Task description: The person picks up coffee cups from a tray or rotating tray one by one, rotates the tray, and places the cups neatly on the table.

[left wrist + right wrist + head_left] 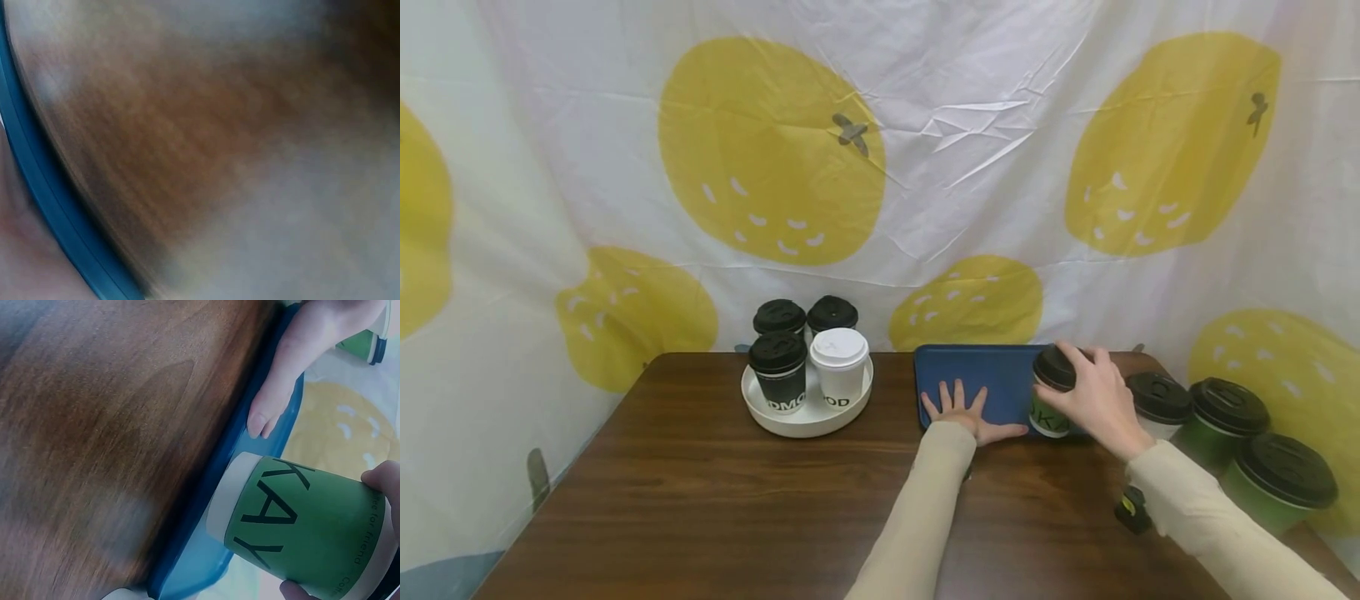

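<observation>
So, green cup (284,528) at tray (951,372)

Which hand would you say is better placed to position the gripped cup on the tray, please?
The right hand, probably: it grips the green cup at the blue tray, while the left hand, spread at the tray's near edge, holds none.

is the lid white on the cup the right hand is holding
No, the green cup gripped by the right hand has a black lid.
</observation>
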Demonstrator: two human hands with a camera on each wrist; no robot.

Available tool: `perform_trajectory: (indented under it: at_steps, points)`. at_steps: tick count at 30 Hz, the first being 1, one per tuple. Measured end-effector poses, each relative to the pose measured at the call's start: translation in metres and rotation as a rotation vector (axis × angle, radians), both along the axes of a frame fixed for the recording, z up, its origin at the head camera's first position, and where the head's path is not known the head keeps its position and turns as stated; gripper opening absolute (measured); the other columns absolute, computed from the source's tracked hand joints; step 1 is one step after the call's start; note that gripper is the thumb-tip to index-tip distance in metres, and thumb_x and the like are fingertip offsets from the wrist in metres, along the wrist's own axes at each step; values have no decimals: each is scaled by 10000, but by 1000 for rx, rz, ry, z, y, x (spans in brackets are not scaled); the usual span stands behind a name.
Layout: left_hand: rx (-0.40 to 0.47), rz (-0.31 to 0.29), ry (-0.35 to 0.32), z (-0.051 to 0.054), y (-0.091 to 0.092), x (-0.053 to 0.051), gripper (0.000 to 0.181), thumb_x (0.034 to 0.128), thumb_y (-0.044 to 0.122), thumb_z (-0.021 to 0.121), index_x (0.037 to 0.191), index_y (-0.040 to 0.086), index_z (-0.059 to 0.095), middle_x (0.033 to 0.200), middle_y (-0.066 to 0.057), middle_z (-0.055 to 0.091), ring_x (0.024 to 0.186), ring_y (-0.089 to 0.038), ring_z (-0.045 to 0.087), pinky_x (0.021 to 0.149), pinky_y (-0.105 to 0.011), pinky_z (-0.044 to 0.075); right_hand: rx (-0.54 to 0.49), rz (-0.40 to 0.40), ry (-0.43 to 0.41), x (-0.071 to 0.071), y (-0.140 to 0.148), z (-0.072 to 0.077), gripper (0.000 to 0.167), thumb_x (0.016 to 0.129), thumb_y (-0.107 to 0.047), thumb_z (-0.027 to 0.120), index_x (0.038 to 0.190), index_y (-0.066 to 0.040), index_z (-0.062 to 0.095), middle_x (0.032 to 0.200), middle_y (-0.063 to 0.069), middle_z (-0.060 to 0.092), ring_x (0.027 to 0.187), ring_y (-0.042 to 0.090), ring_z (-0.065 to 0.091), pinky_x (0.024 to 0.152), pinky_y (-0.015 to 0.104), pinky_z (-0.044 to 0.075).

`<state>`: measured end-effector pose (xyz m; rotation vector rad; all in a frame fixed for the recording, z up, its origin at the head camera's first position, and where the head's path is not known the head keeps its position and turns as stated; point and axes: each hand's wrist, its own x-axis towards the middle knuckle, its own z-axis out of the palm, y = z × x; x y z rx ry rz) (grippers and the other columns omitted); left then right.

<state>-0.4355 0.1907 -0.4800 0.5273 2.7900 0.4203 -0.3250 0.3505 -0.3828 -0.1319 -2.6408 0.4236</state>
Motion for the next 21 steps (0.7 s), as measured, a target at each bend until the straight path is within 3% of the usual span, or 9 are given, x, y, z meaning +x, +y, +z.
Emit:
perform_trajectory:
  at_steps: [21]
  points:
    - [2,-12,4,-3,0,-2,1076,746,997,428,1628,484,86,1766,14,-87,1640,-299,-133,1293,-635,-68,26,30,52,20,1,-2,789,837,-393,816,1502,-94,512,1366,380,495,1042,581,605,648,612,529]
